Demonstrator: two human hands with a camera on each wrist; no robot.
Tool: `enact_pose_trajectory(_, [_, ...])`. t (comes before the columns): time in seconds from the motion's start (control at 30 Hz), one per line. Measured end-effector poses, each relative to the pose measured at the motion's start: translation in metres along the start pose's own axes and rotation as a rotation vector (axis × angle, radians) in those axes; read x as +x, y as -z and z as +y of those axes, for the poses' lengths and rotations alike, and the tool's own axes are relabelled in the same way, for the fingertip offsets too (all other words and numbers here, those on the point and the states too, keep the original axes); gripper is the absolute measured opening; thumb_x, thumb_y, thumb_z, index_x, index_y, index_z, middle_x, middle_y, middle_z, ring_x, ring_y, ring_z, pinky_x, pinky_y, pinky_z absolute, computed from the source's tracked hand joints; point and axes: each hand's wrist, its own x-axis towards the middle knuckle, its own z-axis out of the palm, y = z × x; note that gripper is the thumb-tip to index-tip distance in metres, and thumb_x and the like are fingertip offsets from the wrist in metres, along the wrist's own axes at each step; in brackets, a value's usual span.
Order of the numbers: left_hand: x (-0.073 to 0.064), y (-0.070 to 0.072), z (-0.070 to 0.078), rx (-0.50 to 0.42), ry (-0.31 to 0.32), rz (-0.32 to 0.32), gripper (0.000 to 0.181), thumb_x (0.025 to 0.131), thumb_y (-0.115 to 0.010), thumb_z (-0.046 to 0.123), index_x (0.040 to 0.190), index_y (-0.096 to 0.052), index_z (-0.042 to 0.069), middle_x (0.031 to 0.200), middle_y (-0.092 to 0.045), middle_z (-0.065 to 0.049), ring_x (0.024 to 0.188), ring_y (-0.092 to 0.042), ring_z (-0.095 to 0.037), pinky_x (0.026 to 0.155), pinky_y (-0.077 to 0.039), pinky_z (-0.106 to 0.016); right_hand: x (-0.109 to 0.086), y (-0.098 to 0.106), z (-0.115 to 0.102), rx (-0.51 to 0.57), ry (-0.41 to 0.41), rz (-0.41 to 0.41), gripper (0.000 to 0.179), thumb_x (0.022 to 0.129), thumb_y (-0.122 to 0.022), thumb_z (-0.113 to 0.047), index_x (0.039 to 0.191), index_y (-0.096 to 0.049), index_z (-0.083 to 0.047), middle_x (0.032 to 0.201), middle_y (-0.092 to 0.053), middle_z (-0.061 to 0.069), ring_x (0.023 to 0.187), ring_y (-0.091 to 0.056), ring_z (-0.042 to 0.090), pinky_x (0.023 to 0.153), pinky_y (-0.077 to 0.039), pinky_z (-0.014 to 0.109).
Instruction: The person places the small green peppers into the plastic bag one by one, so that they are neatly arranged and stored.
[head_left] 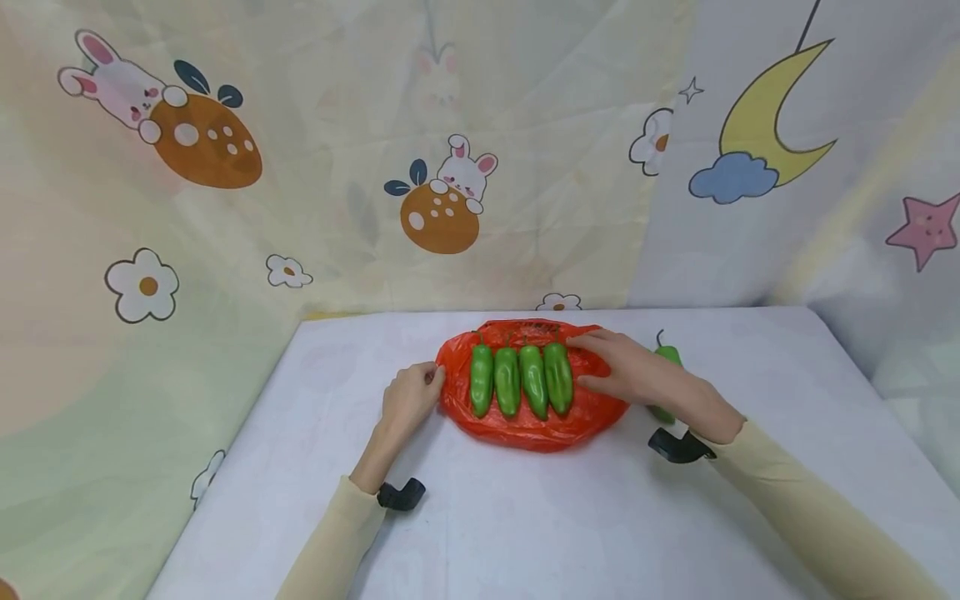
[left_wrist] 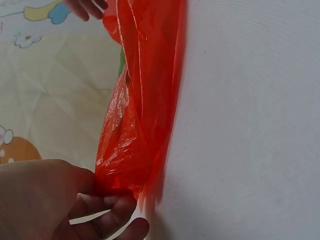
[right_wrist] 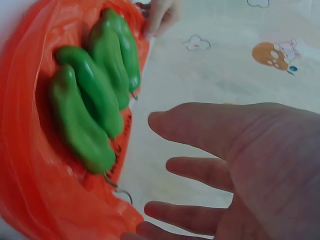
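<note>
Several green peppers (head_left: 507, 382) lie side by side in a row on a red plastic bag (head_left: 517, 433). At the bag's left edge my left hand (head_left: 411, 395) pinches the plastic between thumb and fingers; the left wrist view shows the pinched bag (left_wrist: 125, 165) close up. My right hand (head_left: 626, 367) is over the bag's right side, fingers spread and holding nothing. In the right wrist view its thumb and fingers (right_wrist: 190, 125) extend toward the peppers (right_wrist: 82, 120), apart from them. Another green pepper (head_left: 667, 354) lies right of the bag, partly hidden behind my right forearm.
The bag rests on a white table (head_left: 525, 525). Behind it hangs a cloth backdrop (head_left: 525, 100) printed with rabbits, flowers and a moon. Each wrist carries a black strap mount, one on the left wrist (head_left: 401, 495) and one on the right wrist (head_left: 678, 447).
</note>
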Motion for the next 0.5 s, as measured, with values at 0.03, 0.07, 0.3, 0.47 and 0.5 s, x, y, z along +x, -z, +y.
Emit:
enact_pose_trajectory(0.03, [0.000, 0.000, 0.000, 0.004, 0.004, -0.002, 0.034, 0.101, -0.051, 0.031, 0.074, -0.063, 0.014, 0.056, -0.052, 0.000, 0.051, -0.047, -0.014, 0.047, -0.032, -0.025, -0.002, 0.002, 0.002, -0.002, -0.004, -0.008, 0.059, 0.093, -0.069, -0.026, 0.147, -0.049, -0.009, 0.147, -0.049, 0.021, 0.135, -0.044, 0.045, 0.098, -0.050, 0.058])
enact_pose_trajectory(0.07, [-0.001, 0.000, 0.000, 0.007, 0.006, -0.003, 0.034, 0.101, -0.051, 0.030, 0.074, -0.063, 0.014, 0.056, -0.052, 0.001, 0.051, -0.046, -0.014, 0.047, -0.032, -0.025, -0.004, 0.005, 0.003, 0.003, -0.011, -0.016, 0.061, 0.093, -0.070, -0.027, 0.148, -0.048, -0.010, 0.148, -0.049, 0.021, 0.136, -0.043, 0.045, 0.097, -0.051, 0.058])
enact_pose_trajectory(0.3, [0.001, 0.002, 0.002, 0.008, -0.003, 0.008, 0.034, 0.101, -0.050, 0.031, 0.073, -0.061, 0.015, 0.057, -0.051, 0.001, 0.052, -0.046, -0.014, 0.047, -0.031, -0.026, -0.014, 0.026, 0.015, -0.003, -0.022, -0.029, 0.069, 0.090, -0.073, -0.025, 0.150, -0.044, -0.010, 0.147, -0.048, 0.023, 0.132, -0.046, 0.045, 0.092, -0.053, 0.060])
enact_pose_trajectory(0.47, [-0.002, 0.002, 0.001, 0.010, 0.005, 0.005, 0.035, 0.101, -0.049, 0.031, 0.073, -0.061, 0.015, 0.057, -0.052, 0.001, 0.052, -0.046, -0.015, 0.047, -0.032, -0.026, -0.015, 0.034, 0.024, -0.066, -0.063, -0.063, 0.075, 0.087, -0.076, -0.029, 0.151, -0.042, -0.010, 0.148, -0.045, 0.027, 0.132, -0.044, 0.050, 0.091, -0.050, 0.065])
enact_pose_trajectory(0.5, [-0.002, 0.002, 0.001, 0.009, 0.005, 0.006, 0.035, 0.101, -0.050, 0.031, 0.072, -0.061, 0.015, 0.057, -0.052, 0.001, 0.052, -0.046, -0.015, 0.047, -0.032, -0.026, -0.016, 0.036, 0.025, -0.076, -0.079, -0.077, 0.078, 0.086, -0.077, -0.031, 0.151, -0.041, -0.010, 0.149, -0.044, 0.028, 0.132, -0.043, 0.051, 0.091, -0.050, 0.066])
